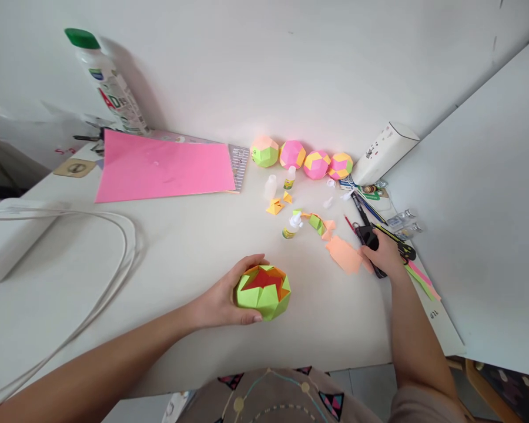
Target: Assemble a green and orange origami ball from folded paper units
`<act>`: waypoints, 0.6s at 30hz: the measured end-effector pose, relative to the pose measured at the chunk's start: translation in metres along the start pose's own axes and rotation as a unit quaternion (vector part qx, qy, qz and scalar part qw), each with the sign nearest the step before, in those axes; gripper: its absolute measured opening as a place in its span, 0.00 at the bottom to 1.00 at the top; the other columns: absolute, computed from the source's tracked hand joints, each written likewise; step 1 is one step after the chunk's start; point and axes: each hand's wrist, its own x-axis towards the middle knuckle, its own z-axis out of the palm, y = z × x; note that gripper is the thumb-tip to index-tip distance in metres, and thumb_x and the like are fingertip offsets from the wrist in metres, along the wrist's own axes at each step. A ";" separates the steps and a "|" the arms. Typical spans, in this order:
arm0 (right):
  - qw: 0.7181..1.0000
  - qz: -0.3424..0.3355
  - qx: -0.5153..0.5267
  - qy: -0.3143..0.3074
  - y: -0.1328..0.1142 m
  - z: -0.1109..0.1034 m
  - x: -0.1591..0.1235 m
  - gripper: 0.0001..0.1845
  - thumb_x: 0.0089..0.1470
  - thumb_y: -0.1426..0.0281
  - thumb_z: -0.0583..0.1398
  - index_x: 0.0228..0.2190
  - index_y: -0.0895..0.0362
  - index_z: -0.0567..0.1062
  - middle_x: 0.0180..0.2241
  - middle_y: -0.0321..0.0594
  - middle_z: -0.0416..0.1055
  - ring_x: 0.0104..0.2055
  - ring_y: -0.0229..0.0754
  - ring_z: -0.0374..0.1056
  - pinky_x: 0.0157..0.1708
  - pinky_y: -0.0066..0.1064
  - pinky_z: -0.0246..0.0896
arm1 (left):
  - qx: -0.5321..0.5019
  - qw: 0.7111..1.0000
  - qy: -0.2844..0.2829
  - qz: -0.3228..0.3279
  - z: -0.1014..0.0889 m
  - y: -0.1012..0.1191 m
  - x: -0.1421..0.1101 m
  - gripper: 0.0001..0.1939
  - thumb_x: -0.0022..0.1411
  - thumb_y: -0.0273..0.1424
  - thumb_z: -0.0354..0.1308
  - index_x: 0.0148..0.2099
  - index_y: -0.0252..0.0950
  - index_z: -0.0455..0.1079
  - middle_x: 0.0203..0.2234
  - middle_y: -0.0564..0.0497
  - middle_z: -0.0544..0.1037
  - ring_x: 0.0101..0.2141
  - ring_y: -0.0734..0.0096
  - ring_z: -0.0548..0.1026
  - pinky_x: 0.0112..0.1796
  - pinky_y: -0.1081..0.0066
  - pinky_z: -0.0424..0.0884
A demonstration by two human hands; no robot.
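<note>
My left hand (223,299) is wrapped around the side of a folded-paper ball (264,302), light green outside and orange within, its top side gaping and edged with points. At the right, my right hand (385,252) closes its thumb and fingers on a dark, phone-like object (368,238) lying on the table; its exact kind is hard to make out. Beside that hand lies a peach paper sheet (346,255). A small glue bottle (291,229) with a white top stands between the two hands, near folded green and orange paper pieces (315,222).
Several finished paper balls (292,154) line the wall. A pink sheet (167,167) covers a ruler mat at the back left, before a tall bottle (110,82). White cables (126,235) loop on the left. Pens and scissors (406,251) lie right, near a white cylinder (385,153).
</note>
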 end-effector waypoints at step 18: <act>0.998 0.053 0.008 -0.023 -0.004 -0.004 0.000 0.38 0.45 0.64 0.61 0.57 0.63 0.63 0.55 0.55 0.67 0.57 0.62 0.62 0.55 0.49 0.57 | 0.001 1.000 -0.002 -0.008 0.001 0.003 -0.001 0.45 0.49 0.40 0.70 0.63 0.45 0.50 0.59 0.40 0.59 0.57 0.51 0.66 0.54 0.53 0.67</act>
